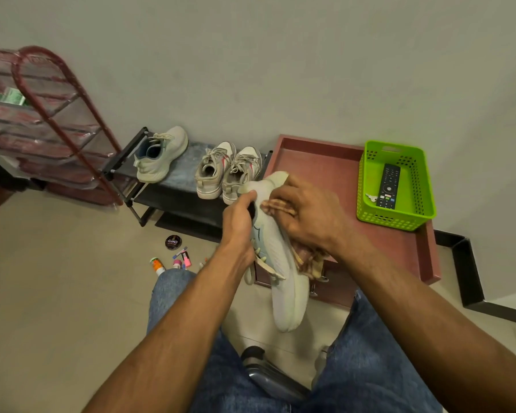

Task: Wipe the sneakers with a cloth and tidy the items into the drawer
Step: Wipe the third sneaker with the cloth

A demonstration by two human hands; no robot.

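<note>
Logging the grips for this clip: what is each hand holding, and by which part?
The left hand grips the pale sneaker at its heel collar. The right hand presses a checked cloth against the sneaker's side.

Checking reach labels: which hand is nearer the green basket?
Right. The right hand presses the cloth on the sneaker, just left of the green basket; the left hand is farther left.
</note>
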